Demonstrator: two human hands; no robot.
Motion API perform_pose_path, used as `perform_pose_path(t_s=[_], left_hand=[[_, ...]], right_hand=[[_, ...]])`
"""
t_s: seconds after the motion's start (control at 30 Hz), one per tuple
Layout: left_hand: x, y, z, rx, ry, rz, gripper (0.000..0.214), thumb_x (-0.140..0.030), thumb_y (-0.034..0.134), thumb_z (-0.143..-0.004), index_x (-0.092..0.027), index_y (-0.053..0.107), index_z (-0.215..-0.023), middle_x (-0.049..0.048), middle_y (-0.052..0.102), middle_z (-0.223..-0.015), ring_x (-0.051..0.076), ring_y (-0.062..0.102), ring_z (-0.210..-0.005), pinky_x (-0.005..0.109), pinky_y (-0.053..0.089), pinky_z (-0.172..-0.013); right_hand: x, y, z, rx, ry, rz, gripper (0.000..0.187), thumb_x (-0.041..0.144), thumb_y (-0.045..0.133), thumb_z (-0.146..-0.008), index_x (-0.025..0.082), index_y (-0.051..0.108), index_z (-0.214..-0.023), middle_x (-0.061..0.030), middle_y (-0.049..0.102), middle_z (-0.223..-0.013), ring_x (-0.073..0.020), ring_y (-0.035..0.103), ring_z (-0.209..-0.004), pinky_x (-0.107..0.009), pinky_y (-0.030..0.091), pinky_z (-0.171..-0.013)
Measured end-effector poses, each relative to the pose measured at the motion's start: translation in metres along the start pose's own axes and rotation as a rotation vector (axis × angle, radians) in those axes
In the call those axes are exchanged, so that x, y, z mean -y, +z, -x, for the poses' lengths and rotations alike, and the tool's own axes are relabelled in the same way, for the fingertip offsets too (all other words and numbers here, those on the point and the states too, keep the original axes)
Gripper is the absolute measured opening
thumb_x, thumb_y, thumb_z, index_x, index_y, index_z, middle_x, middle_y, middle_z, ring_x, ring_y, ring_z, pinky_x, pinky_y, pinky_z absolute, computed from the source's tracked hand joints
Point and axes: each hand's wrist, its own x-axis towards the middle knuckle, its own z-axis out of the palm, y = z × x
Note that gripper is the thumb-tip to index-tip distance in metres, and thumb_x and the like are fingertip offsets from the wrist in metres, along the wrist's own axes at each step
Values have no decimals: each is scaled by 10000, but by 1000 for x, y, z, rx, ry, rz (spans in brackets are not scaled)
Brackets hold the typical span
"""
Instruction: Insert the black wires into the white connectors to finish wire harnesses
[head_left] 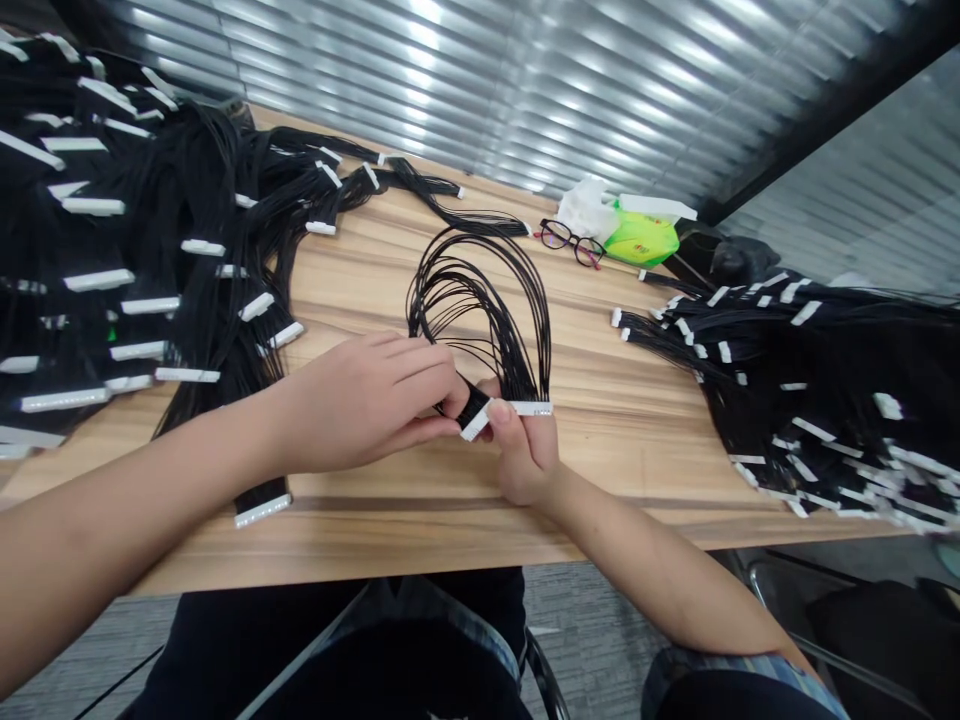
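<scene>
A black wire harness (517,330) with white connectors arches in a loop above the wooden table, both its ends brought together between my hands. My left hand (382,400) is closed on the wires just behind one white connector (476,420), which is tilted. With thumb and fingers, my right hand (525,445) pinches around the other white connector (532,408); its thumb tip touches the tilted one too. Some of my left fingertips are hidden behind the wires.
A large heap of similar harnesses (202,190) covers the table's left side, another pile (825,380) its right. Near the back lie glasses (574,243), a green packet (641,238) and white crumpled plastic (583,207). Behind the wooden table (622,450) are metallic blinds (480,80).
</scene>
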Motion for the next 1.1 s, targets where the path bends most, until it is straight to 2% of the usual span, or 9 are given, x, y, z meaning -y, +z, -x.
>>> perform_pose_path(t_s=[0.13,0.3,0.47,0.57,0.67,0.77,0.87,0.97,1.1], left_hand=[[1,-1,2,15,-32,44,229,-331,458,-1109,-208,554,-942,-22,646,-854,130,565,-722,251,394,-686],[3,-6,8,42,-110,172,134,-330,550,-1084,-241,588,-992,-62,652,-876,87,592,-741,202,412,-674],[2,-8,3,91,-10,-95,297,-343,407,-1119,-207,583,-923,-13,652,-826,122,551,-654,249,389,-603],[1,-7,3,0,61,-227,345,-307,410,-1102,-202,536,-799,-4,621,-737,139,538,-638,280,408,-626],[-3,-8,9,-113,104,-155,406,-358,450,-1093,-218,466,-713,-22,550,-627,152,510,-628,312,448,-687],[-8,-12,14,-163,5,-27,435,-405,410,-1109,-222,458,-718,-38,484,-564,132,452,-558,302,393,-587],[-12,-13,13,-199,-188,-86,354,-301,396,-1112,-215,534,-797,-44,535,-615,99,487,-546,274,350,-522],[-10,-10,9,-209,-324,-178,170,-236,523,-1069,-208,655,-967,-20,720,-876,79,632,-696,220,411,-547],[-6,-8,9,-196,-395,-190,145,-302,579,-1056,-217,686,-1008,-16,743,-984,77,670,-766,199,451,-557]], right_hand=[[1,0,0,-11,47,54,359,392,428,-1096,241,582,-809,13,596,-696,-154,596,-659,-331,461,-653],[3,-4,-3,17,-3,93,333,349,440,-1095,237,570,-809,23,564,-706,-133,544,-645,-313,430,-652],[7,-4,-6,57,51,181,413,427,407,-1092,232,560,-761,4,558,-678,-151,523,-625,-318,405,-599],[6,-1,-4,17,151,96,453,473,424,-1084,230,569,-730,7,556,-655,-143,507,-596,-311,408,-576],[3,1,-5,-119,245,-40,479,548,461,-1059,224,607,-739,11,566,-627,-135,499,-557,-295,417,-529],[2,-2,-11,-339,265,-102,517,621,507,-1012,225,589,-689,19,526,-568,-133,478,-510,-280,382,-451],[3,-7,-15,-444,213,-116,501,614,530,-999,232,584,-680,18,512,-563,-137,482,-506,-278,367,-428],[3,-6,-10,-397,119,-118,454,541,530,-1025,228,618,-708,12,539,-586,-135,492,-505,-279,351,-427],[-1,-2,-2,-294,76,-114,458,479,467,-1066,216,656,-741,-8,597,-636,-133,528,-536,-275,358,-445]])
